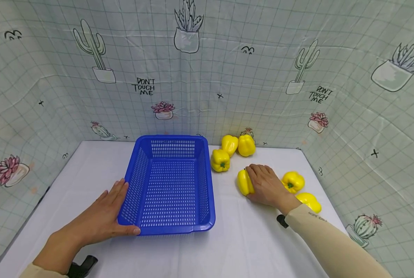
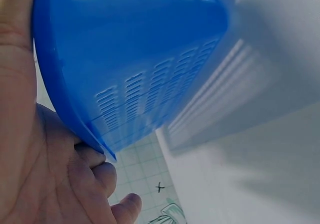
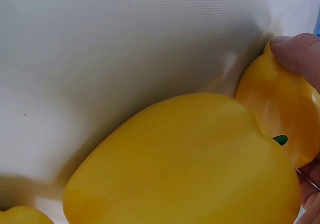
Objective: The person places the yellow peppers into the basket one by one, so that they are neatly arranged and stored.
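A blue plastic basket with slotted walls stands in the middle of the table, nothing inside. My left hand rests on its near left corner, the fingers straight along the left rim and the thumb along the front rim. In the left wrist view the palm lies against the rim of the basket. To the right of the basket, my right hand grips a yellow bell pepper. The right wrist view has the thumb on one side of that pepper and fingers on the other.
Behind the right hand's pepper, three yellow bell peppers cluster beside the basket's far right corner. Two more bell peppers lie by the right wrist, one partly behind the forearm. A patterned cloth surrounds the white table.
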Demonstrator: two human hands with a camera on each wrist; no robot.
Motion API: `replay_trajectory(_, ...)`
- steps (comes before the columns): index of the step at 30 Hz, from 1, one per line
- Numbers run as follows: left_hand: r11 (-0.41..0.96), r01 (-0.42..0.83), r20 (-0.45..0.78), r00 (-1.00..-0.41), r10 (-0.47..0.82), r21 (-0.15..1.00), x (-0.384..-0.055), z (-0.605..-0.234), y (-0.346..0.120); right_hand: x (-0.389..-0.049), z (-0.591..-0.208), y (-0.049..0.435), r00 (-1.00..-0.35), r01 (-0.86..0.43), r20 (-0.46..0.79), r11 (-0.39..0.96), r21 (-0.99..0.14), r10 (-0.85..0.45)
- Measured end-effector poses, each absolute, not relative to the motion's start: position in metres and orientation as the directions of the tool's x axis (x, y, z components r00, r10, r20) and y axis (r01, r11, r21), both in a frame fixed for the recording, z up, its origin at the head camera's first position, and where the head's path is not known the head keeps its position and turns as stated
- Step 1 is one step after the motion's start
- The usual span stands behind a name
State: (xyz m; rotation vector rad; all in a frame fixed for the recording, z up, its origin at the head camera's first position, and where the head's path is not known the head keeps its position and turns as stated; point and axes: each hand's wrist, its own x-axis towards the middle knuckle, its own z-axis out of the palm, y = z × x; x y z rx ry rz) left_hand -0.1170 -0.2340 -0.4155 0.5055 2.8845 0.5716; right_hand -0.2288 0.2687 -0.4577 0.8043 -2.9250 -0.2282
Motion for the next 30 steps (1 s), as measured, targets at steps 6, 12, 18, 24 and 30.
replay_trajectory(6, 0.865, 0.296, -0.092, -0.928, 0.36, 0.405, -0.1176, -0.4162, -0.2337, -0.2286, -0.4581, 0.2696, -0.863, -0.489, 0.054, 0.856, 0.168, -0.503)
replay_trajectory(12, 0.86, 0.299, -0.09, -0.927, 0.365, 0.413, -0.1183, -0.4161, -0.2338, -0.2276, -0.4572, 0.2709, -0.864, -0.484, 0.059, 0.857, 0.176, -0.5)
replay_trajectory(18, 0.861, 0.299, -0.093, -0.926, 0.366, 0.411, -0.1193, -0.4166, -0.2329, -0.2275, -0.4579, 0.272, -0.864, -0.486, 0.056, 0.857, 0.173, -0.501)
replay_trajectory(24, 0.86, 0.286, -0.101, -0.928, 0.358, 0.422, -0.1188, -0.4165, -0.2322, -0.2277, -0.4574, 0.2716, -0.877, -0.471, 0.024, 0.87, 0.146, -0.48)
replay_trajectory(30, 0.865, 0.279, -0.105, -0.931, 0.351, 0.416, -0.1134, -0.4146, -0.2279, -0.2275, -0.458, 0.2704, -0.892, -0.452, -0.012, 0.888, 0.082, -0.452)
